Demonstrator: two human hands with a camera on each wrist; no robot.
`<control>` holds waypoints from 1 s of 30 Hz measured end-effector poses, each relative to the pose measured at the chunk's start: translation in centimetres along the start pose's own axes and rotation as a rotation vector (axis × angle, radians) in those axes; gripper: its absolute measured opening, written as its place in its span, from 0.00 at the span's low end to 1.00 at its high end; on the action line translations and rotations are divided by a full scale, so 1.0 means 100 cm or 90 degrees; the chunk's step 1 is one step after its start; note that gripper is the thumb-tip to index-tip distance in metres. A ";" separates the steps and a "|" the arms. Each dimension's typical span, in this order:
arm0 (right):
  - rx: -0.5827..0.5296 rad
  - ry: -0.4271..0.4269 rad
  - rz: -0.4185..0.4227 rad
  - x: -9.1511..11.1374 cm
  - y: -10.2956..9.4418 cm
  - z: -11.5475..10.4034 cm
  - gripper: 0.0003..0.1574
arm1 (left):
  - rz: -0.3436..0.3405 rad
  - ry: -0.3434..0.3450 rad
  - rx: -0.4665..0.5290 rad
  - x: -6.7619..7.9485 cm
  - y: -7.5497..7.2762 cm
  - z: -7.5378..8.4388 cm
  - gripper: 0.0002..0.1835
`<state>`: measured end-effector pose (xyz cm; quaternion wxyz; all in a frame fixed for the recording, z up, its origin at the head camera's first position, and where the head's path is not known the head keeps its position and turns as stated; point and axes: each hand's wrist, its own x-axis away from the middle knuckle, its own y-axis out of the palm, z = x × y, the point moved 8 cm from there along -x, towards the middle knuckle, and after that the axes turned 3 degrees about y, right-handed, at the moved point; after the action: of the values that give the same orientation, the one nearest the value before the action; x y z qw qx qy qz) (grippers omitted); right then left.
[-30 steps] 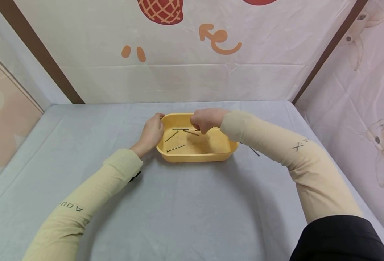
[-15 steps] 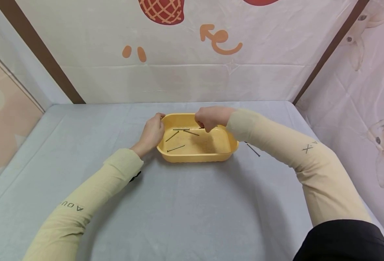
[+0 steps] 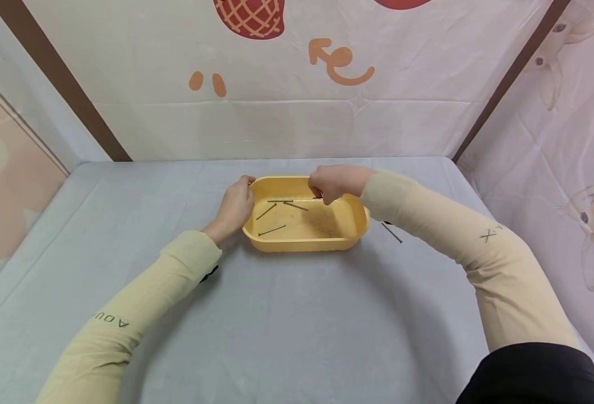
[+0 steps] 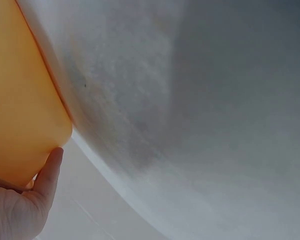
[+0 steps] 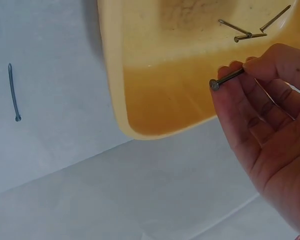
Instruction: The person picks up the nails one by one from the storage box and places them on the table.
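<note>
While my left hand point(image 3: 235, 206) grips the yellow tub point(image 3: 304, 245) at ten o'clock, maybe so it won't slide, my right hand point(image 3: 336, 182) pinches a nail point(image 5: 228, 79) above one o'clock.

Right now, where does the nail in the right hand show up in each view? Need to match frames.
Right wrist: nail right of centre, upper half, pinched in the right hand, its head pointing left.
Head: just right of centre, only a dark sliver below that hand; the rest is hidden.
Left wrist: not in it.
Shared landmark: yellow tub, centre in head, left edge in left wrist, top in right wrist.
</note>
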<state>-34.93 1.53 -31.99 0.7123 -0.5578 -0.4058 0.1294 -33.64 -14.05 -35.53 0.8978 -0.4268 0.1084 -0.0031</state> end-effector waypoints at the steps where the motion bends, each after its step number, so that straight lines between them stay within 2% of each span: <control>1: -0.001 0.000 0.003 0.000 0.001 0.001 0.14 | 0.001 0.000 0.001 0.000 0.000 0.000 0.19; 12: -0.051 -0.022 0.049 0.012 -0.002 0.008 0.13 | 0.007 0.004 0.003 0.000 -0.001 0.001 0.19; 30: -0.155 0.000 0.096 0.028 -0.008 0.027 0.12 | 0.001 -0.006 -0.002 0.000 0.000 0.000 0.20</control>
<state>-35.29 4.91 -29.92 0.6273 -0.6693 -0.3755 0.1326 -33.64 -14.02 -35.52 0.8977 -0.4281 0.1046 -0.0006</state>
